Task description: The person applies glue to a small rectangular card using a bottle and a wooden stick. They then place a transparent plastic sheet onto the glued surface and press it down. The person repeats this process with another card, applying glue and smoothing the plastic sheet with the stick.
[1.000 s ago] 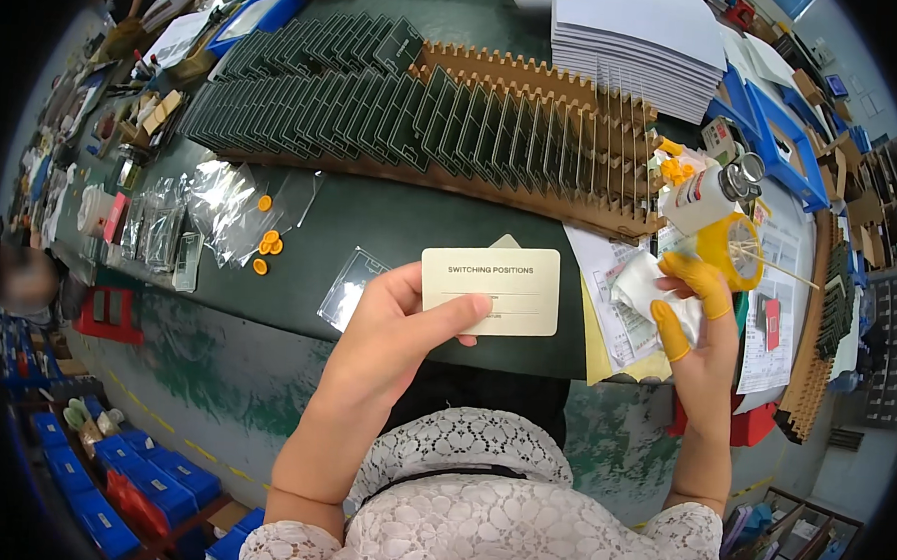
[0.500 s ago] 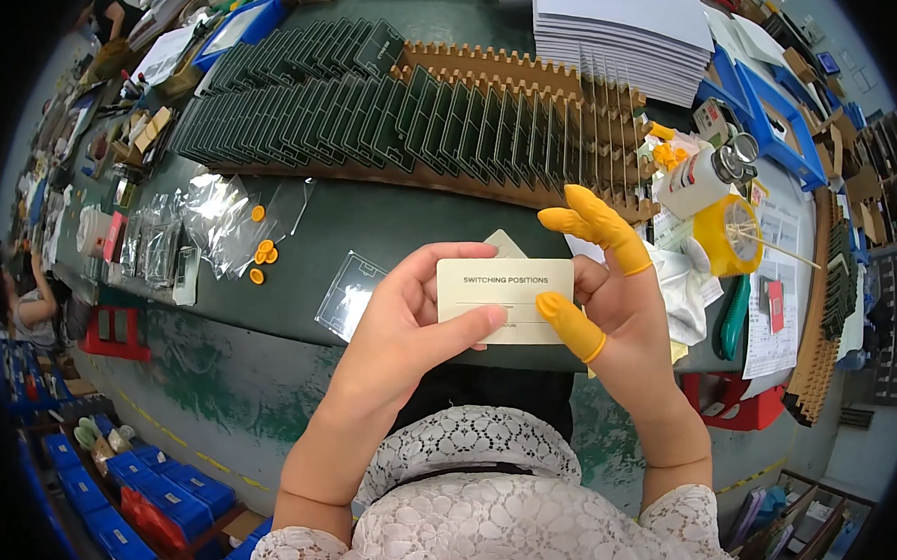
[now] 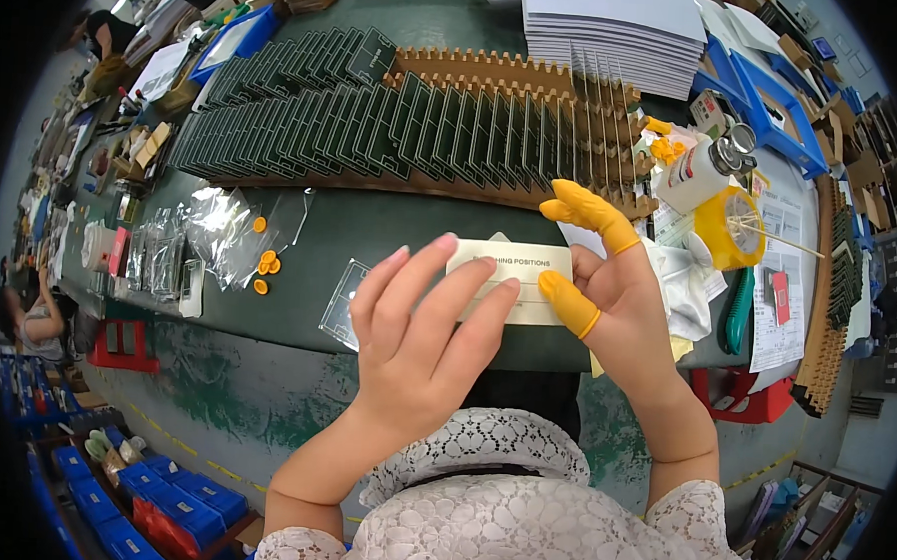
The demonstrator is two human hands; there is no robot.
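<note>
My right hand (image 3: 609,277) pinches a cream printed card (image 3: 535,312) by its right side, thumb in front. Yellow rubber finger cots cover that thumb and two raised fingers. Across the left part of the card, my left hand (image 3: 422,324) is open, bare fingers spread in front of its face; whether the fingertips touch it I cannot tell. Behind the card's top edge peeks a pale corner (image 3: 498,236). A clear sheet with white outlines (image 3: 339,305) lies on the green table, partly behind my left hand.
Green panels (image 3: 455,130) stand in slotted brown racks (image 3: 612,192) across the table. At right are a white bottle with metal top (image 3: 695,179), a yellow tape roll (image 3: 723,232) and a green cutter (image 3: 737,311). Left lie clear bags (image 3: 225,230) and orange finger cots (image 3: 269,262).
My left hand has let go of the card's left side and moved up in front of it, fingers spreading. The right hand keeps its hold on the card.
</note>
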